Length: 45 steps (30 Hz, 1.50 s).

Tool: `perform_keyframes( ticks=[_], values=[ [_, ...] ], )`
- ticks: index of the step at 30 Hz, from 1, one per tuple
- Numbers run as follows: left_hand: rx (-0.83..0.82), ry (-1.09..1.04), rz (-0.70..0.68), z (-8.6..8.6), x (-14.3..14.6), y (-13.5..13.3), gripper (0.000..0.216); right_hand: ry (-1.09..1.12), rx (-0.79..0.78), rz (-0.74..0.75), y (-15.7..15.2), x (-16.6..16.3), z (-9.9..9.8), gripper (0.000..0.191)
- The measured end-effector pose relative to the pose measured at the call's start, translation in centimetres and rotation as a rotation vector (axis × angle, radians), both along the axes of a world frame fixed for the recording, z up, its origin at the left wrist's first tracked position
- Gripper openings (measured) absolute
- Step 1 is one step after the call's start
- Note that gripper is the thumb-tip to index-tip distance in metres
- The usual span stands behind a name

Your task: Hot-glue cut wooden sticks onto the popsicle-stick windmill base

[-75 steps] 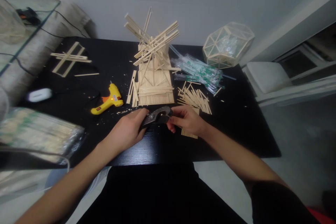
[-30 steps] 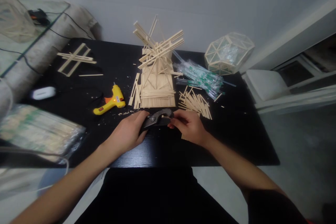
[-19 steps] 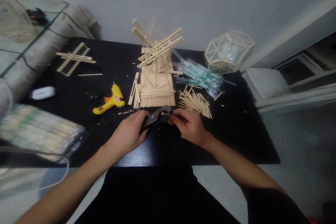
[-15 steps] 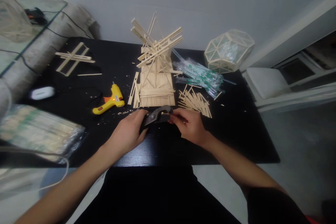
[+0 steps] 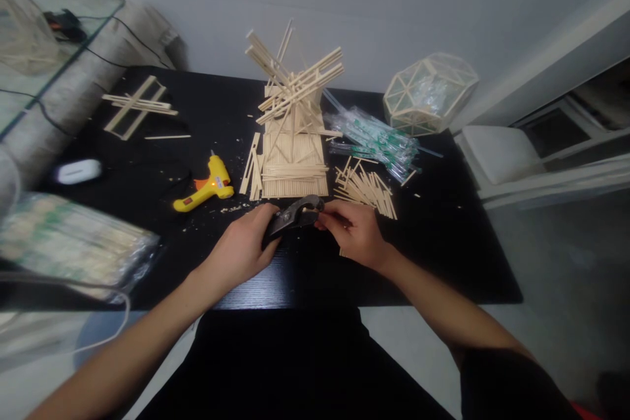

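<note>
My left hand (image 5: 246, 239) is wrapped around the handles of dark pruning shears (image 5: 290, 216), whose jaws point right. Close to the jaws, my right hand (image 5: 357, 233) pinches a thin wooden stick, mostly hidden by the fingers. Its pale tip (image 5: 308, 210) shows between the blades, and pale stick ends (image 5: 343, 252) peek out below the palm. Just beyond the shears stands a windmill model (image 5: 295, 144) built of wooden sticks, with crossed blades on top. Short cut sticks (image 5: 367, 190) lie in a heap beyond my right hand.
A yellow glue gun (image 5: 209, 185) lies left of the model, its light glowing. Further left are a stick cross (image 5: 138, 107), a white case (image 5: 79, 172) and packaged sticks (image 5: 79, 246). Plastic wrappers (image 5: 374, 138) and a faceted stick frame (image 5: 430, 93) sit at the back right.
The view has shifted very slightly. Both hands hold nearly the same place, and the shears' jaws remain around the stick's tip.
</note>
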State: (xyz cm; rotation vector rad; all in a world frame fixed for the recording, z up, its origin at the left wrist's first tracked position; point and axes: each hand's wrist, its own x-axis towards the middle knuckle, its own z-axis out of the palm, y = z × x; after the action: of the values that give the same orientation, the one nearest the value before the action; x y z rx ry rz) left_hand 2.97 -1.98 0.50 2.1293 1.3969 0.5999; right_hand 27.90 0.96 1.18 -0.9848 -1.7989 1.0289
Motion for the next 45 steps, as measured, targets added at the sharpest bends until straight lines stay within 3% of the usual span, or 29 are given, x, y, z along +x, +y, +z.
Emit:
perform_keyframes(
  ticks=[13,22,36,45],
  values=[
    [-0.036,-0.041,-0.01,-0.03,-0.03,-0.13,0.022,0.011,0.042,0.021,0.17,0.14,-0.18,0.014],
    [0.013,-0.036,-0.012,-0.19,-0.01,-0.17,0.021,-0.003,0.165,0.027,0.29,0.16,-0.08,0.014],
    [0.051,0.04,-0.006,0.48,0.08,-0.17,0.022,-0.033,0.189,0.033,0.22,0.23,-0.05,0.016],
    [0.047,0.158,0.003,0.65,0.3,-0.32,0.006,-0.076,0.218,0.007,0.03,0.2,0.19,0.017]
  ],
)
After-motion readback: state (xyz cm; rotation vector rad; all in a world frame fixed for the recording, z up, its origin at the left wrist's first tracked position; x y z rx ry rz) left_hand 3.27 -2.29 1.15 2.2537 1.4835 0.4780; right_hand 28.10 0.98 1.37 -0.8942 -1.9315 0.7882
